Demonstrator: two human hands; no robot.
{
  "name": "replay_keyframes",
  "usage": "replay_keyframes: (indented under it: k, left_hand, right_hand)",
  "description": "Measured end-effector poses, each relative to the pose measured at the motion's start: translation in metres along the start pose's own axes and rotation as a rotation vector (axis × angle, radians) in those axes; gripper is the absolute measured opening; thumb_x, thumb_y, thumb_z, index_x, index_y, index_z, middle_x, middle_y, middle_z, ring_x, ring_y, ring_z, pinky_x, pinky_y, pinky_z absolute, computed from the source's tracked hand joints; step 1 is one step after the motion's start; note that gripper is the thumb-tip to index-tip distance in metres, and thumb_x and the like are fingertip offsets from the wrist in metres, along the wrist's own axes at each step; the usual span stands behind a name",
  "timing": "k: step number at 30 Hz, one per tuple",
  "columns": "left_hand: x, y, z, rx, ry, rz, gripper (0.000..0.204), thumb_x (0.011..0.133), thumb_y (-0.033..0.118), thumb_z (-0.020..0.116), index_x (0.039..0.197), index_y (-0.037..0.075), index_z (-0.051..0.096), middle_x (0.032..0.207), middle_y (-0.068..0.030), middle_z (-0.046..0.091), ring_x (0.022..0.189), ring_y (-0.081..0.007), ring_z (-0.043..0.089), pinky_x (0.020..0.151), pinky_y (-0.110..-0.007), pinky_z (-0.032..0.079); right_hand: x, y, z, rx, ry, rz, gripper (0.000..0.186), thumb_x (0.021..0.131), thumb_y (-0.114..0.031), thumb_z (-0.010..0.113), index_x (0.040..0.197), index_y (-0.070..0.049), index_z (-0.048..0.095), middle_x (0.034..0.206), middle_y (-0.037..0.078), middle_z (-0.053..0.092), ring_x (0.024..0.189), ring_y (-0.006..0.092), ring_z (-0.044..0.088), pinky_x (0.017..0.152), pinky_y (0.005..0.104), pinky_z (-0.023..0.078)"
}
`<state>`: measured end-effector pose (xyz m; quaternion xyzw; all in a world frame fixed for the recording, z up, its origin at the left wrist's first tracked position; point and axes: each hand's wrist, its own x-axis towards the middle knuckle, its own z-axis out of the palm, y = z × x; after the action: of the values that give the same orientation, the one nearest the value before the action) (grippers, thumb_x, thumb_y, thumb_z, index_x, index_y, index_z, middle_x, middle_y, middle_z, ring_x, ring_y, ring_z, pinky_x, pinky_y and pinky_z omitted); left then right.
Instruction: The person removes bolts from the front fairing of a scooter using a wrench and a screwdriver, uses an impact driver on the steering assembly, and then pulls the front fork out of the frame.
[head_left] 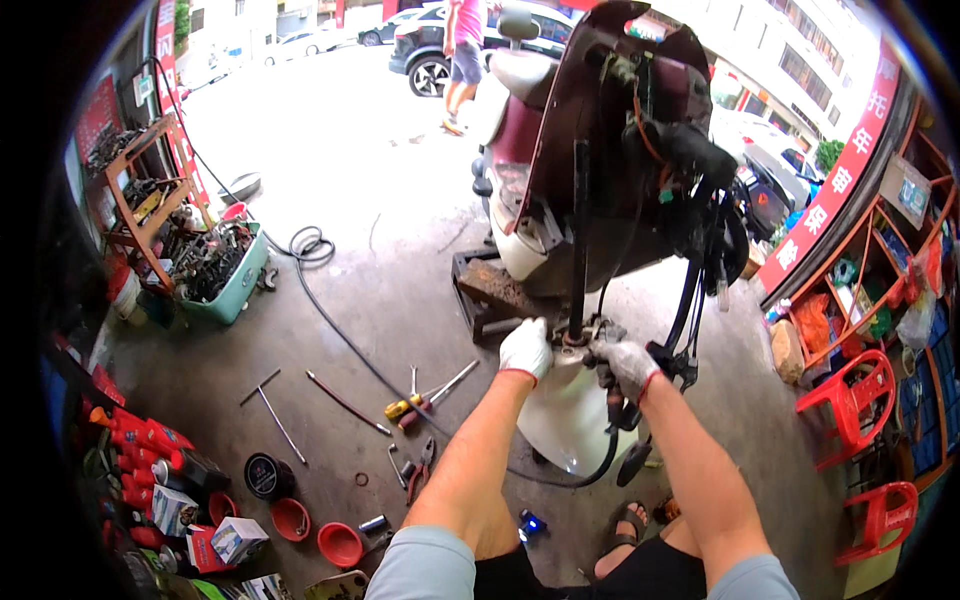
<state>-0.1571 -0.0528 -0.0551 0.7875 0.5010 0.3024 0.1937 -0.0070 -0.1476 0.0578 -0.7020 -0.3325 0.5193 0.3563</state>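
Observation:
Both of my hands wear white gloves and work low at the front of a partly stripped scooter (560, 180). My left hand (527, 348) is closed in a fist just left of the steering stem (579, 250); what it grips is hidden. On the other side, my right hand (626, 368) curls against the metal fittings (573, 352) at the stem's foot, and its fingertips are partly hidden. Below both hands is the pale front fender (566, 425). Dark cables (690, 310) hang down beside my right hand.
Pliers (420, 470), screwdrivers (405, 408) and a T-handle wrench (278, 420) lie on the floor at left. A black hose (340, 325) runs across. Red bowls (340, 545) stand near me; a green bin of parts (235, 285) is farther left. Red plastic chairs (855, 405) stand at right.

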Motion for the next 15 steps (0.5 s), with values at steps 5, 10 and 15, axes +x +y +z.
replay_keyframes:
  k: [5, 10, 15]
  left_hand:
    - [-0.014, -0.009, -0.015, -0.019, -0.036, 0.031, 0.031, 0.086, 0.014, 0.058, 0.115, 0.004, 0.062, 0.11, -0.0214, 0.065, 0.104, -0.04, 0.061, 0.09, -0.046, 0.05]
    - [-0.027, 0.011, -0.044, -0.123, 0.053, 0.11, 0.023, 0.087, 0.022, 0.059, 0.101, 0.004, 0.064, 0.101, -0.022, 0.066, 0.097, -0.0404, 0.063, 0.085, -0.047, 0.052]
    - [-0.064, 0.039, -0.072, -0.487, -0.593, -0.162, 0.032, 0.098, 0.031, 0.054, 0.11, 0.004, 0.066, 0.089, -0.0068, 0.069, 0.082, -0.0137, 0.063, 0.073, -0.029, 0.051]
  right_hand:
    - [-0.029, 0.026, 0.009, 0.37, 0.053, -0.142, 0.006, 0.093, -0.015, 0.058, 0.094, -0.01, 0.058, 0.074, 0.003, 0.061, 0.048, 0.0136, 0.048, 0.042, 0.0301, 0.041]
    - [-0.012, 0.048, 0.024, 0.797, -0.001, -0.251, 0.015, 0.097, -0.027, 0.057, 0.103, -0.015, 0.061, 0.079, 0.003, 0.065, 0.05, 0.0148, 0.054, 0.038, 0.0351, 0.045]
    - [-0.016, 0.061, 0.037, 0.937, 0.083, -0.258, 0.012, 0.096, -0.019, 0.059, 0.105, -0.013, 0.065, 0.082, 0.001, 0.066, 0.062, 0.0143, 0.061, 0.051, 0.0327, 0.05]
